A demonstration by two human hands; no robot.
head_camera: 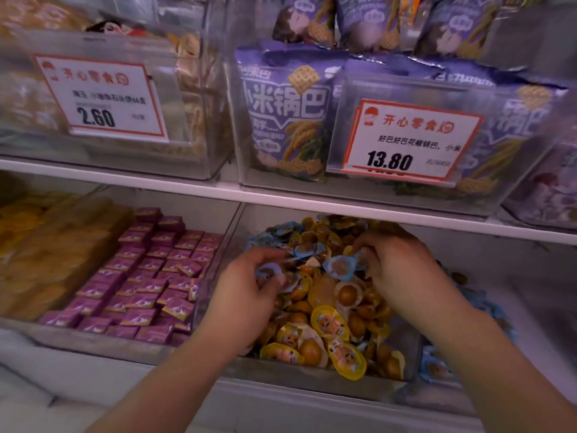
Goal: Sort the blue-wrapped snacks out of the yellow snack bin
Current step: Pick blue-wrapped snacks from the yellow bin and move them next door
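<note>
blue snacks (338, 267) are lying mixed among yellow snacks (330, 323) in the clear bin (312, 375) on the lower shelf. the right hand (396, 264) is pinching one blue snack at the pile's top. the left hand (246, 285) is curling its fingers around another blue snack (264, 272). more blue ones (434, 367) are lying right of the bin. purple packets (150, 276) are filling the bin to the left.
</note>
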